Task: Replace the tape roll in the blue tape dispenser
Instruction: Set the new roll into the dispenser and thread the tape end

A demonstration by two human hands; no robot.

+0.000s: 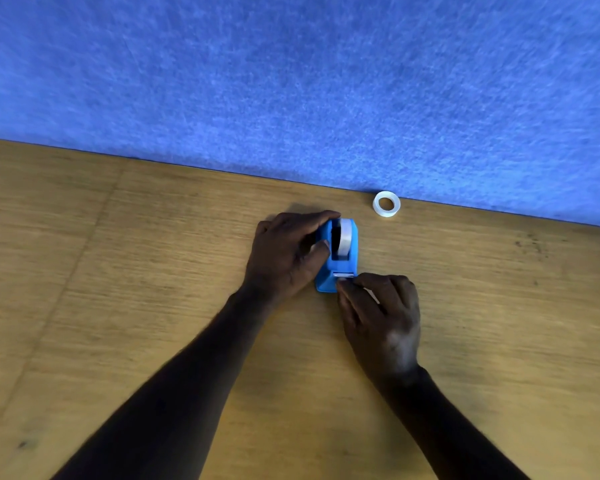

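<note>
Wooden tabletop (118, 306), blue felt behind. Left hand (284, 254) clamps blue tape dispenser (336, 282), likely light, rigid; right hand (381, 313) pinches tape end at its cutter. Spare tape roll (386, 204) lies beyond the dispenser.

Both your bare forearms reach forward from the bottom edge, converging toward the middle. Your left hand (284, 251) lies palm down, its index finger stretched out long and curving over to the right, its thumb tucked beneath and pressing inward, so the two form a clamp. Your right hand (381, 317) sits lower and nearer to you, knuckles up, wrist slightly bent. Its thumb and index fingertips (343, 285) are pinched tightly together at the front, while the other fingers curl loosely behind them.
</note>
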